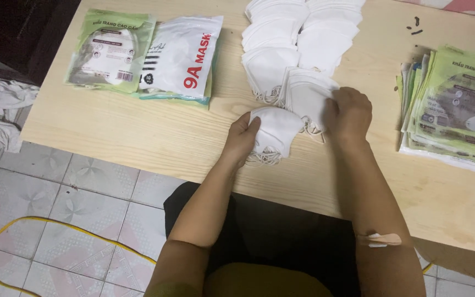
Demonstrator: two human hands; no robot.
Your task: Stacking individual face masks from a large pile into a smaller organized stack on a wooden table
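White folded masks: one small stack (273,132) near the table's (155,135) front edge, gripped by left hand (241,137), fingers curled round its left side. Right hand (349,113) lies closed over a second pile (306,96) just beside it, touching; exact hold can't tell. Roughly six more mask piles (298,33) fan toward the far edge. Far-left corner: two sealed packs (144,55) on top of a stack. Right edge: one stack of green pouches (449,107).

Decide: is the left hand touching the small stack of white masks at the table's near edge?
Touching. The head view shows the left hand with its fingers wrapped over the stack of masks.
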